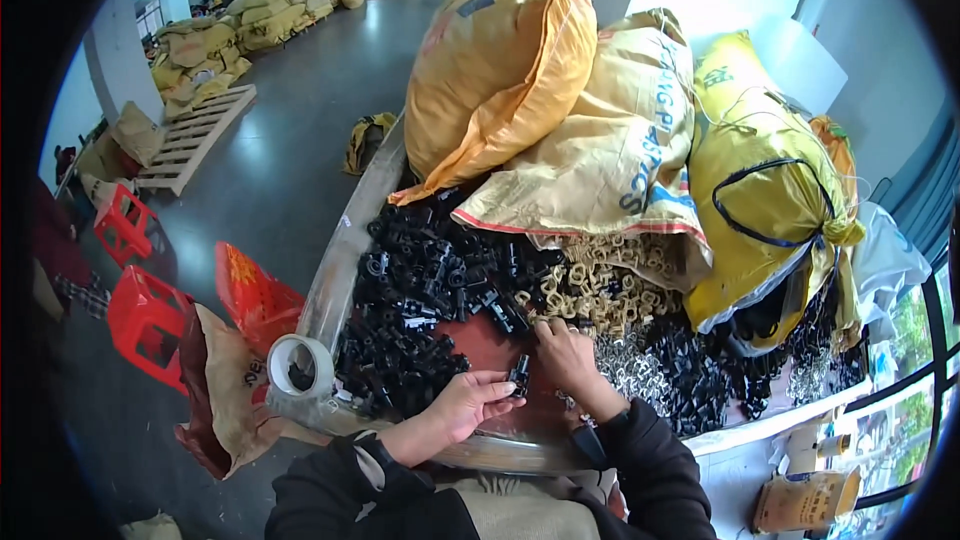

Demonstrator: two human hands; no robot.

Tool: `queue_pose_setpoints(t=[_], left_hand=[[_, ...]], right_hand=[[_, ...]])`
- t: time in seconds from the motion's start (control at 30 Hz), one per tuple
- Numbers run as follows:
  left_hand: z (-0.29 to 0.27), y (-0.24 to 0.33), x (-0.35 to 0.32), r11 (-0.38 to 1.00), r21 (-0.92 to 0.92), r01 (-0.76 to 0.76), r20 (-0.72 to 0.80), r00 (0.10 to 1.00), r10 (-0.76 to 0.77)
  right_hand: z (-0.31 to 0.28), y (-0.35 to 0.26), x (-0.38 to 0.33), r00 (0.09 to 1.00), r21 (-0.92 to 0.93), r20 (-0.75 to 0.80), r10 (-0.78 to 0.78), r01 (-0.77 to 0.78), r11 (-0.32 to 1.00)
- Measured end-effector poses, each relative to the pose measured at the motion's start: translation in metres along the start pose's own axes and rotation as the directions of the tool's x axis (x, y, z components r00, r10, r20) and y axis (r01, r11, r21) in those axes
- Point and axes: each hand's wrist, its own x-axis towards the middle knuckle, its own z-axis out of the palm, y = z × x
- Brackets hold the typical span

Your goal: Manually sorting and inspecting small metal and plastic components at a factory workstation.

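My left hand pinches a small black plastic fitting between thumb and fingers, held upright above the table. To its right, my right hand is closed, fingers curled down at the near edge of a pile of tan plastic rings. Whatever its fingertips hold is hidden. Black plastic parts lie heaped on the left and behind my hands. Right of my right hand are shiny silvery pieces, then small black pieces.
Stuffed orange, tan and yellow sacks stand along the table's back. A white tape roll sits on the left corner. Red stools and an open sack stand on the floor at left, with a pallet farther off.
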Motion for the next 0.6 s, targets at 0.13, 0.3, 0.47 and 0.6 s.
queue_pose_setpoints(t=[0.13, 0.3, 0.47, 0.6], left_hand=[[0.002, 0.004, 0.002, 1.000, -0.005, -0.008, 0.010, 1.000, 0.008], [0.014, -0.001, 0.009, 0.999, 0.040, -0.004, 0.032, 0.999, 0.003], [0.032, -0.017, 0.014, 0.995, 0.088, 0.041, 0.061, 0.997, -0.047], [0.045, -0.029, 0.020, 0.987, 0.137, 0.078, 0.134, 0.986, -0.097]], right_hand=[[-0.019, -0.003, -0.002, 0.981, 0.230, -0.074, 0.180, -0.159, 0.960], [-0.046, 0.007, -0.027, 0.959, 0.769, -0.033, 0.282, -0.156, 0.620], [-0.073, 0.006, -0.066, 0.982, 0.947, 0.101, 0.162, -0.144, 0.287], [-0.079, 0.008, -0.087, 0.984, 0.957, 0.130, 0.126, -0.158, 0.244]])
